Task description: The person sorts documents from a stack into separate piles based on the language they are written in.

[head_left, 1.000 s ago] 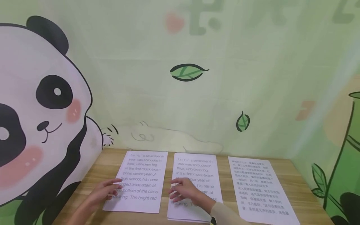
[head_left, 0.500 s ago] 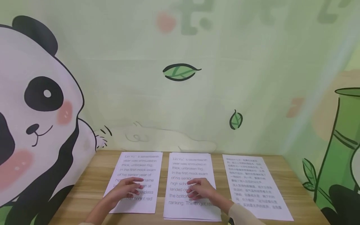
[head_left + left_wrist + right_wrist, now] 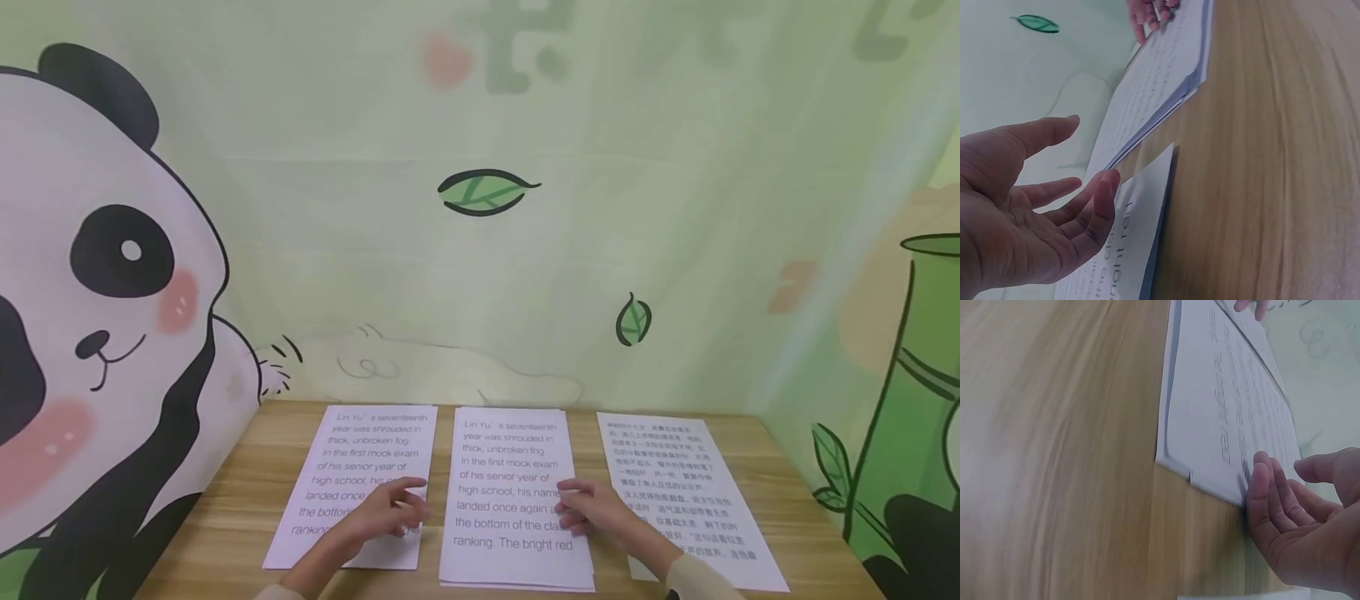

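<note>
Head looks down; close wrist views share papers (image 3: 510, 500).

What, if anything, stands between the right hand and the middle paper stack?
Nothing visible: the right hand is by the right edge of the middle paper stack, with no object between them; contact is unclear.

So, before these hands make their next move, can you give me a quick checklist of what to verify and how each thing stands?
1. Left hand free: ok, fingers relaxed, holding nothing.
2. Right hand clear of the middle stack: cannot tell; its fingertips are at the stack's right edge, but contact is unclear.
3. Middle stack squared up: not ok, lower sheets stick out at the near edge.
4. Left paper separate from the middle stack: ok, bare table shows between them.
5. Printed side up on all three: ok, text shows on the left paper, middle stack and right paper.
</note>
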{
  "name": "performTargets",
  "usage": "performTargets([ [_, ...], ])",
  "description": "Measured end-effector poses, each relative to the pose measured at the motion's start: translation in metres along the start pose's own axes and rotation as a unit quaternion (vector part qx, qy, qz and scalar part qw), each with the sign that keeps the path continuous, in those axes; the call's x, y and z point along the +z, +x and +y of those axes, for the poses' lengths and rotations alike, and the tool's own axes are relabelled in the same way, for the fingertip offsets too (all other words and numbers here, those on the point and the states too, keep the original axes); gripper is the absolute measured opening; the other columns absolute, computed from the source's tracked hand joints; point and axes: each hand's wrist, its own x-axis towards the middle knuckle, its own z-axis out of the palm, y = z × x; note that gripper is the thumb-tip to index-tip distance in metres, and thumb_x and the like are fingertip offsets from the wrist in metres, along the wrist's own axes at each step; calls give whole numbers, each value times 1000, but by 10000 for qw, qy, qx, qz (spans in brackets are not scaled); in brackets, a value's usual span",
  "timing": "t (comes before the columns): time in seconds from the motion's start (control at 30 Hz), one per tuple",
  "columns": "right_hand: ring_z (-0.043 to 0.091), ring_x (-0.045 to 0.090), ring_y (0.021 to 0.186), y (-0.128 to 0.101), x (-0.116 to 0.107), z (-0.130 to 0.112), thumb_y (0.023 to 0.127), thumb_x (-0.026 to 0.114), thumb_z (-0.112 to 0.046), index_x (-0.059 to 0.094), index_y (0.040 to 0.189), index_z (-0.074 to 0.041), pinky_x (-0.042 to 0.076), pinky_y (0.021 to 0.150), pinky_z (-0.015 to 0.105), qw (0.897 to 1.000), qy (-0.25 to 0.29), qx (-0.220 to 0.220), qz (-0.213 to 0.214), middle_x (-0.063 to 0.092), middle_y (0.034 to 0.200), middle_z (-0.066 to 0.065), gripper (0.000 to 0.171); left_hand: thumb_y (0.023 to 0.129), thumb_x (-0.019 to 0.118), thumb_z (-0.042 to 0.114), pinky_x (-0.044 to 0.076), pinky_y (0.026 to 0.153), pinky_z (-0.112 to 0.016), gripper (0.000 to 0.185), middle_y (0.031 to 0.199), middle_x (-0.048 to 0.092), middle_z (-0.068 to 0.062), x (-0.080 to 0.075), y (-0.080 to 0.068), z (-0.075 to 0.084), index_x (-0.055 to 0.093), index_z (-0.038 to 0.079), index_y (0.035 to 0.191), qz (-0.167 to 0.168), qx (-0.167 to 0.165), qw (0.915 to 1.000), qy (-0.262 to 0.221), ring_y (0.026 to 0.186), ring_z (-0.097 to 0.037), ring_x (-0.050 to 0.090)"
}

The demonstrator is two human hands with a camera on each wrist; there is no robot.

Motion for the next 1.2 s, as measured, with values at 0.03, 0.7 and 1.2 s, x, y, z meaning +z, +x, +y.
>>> performTargets([
  [0.03, 16, 72, 82, -1, -3, 1, 101, 55, -15, 53, 140, 7, 62, 75, 31, 10000, -41, -4, 55, 73, 105, 11, 45, 91, 71, 13, 55, 68, -29, 65, 110, 70, -16, 3, 0, 1, 44, -10, 146, -3, 54, 10000, 41, 84, -15, 68],
  [0.7, 16, 67, 75, -7, -8, 10, 91, 68, -11, 46, 147, 6, 61, 68, 30, 9943, -930, 85, 520, 71, 93, 6, 62, 78, 82, 15, 47, 84, -35, 64, 107, 65, -12, 33, 10, 8, 61, -2, 136, 152, 554, 9876, 1461, 98, -24, 56],
  [1.2, 15, 64, 73, -8, -6, 14, 92, 66, -8, 47, 146, 6, 60, 65, 30, 9882, -1421, -195, 540, 66, 91, 4, 59, 84, 77, 12, 46, 84, -34, 29, 103, 64, -10, 41, 11, 15, 69, 1, 110, -82, 539, 9900, 1299, 97, -22, 57],
])
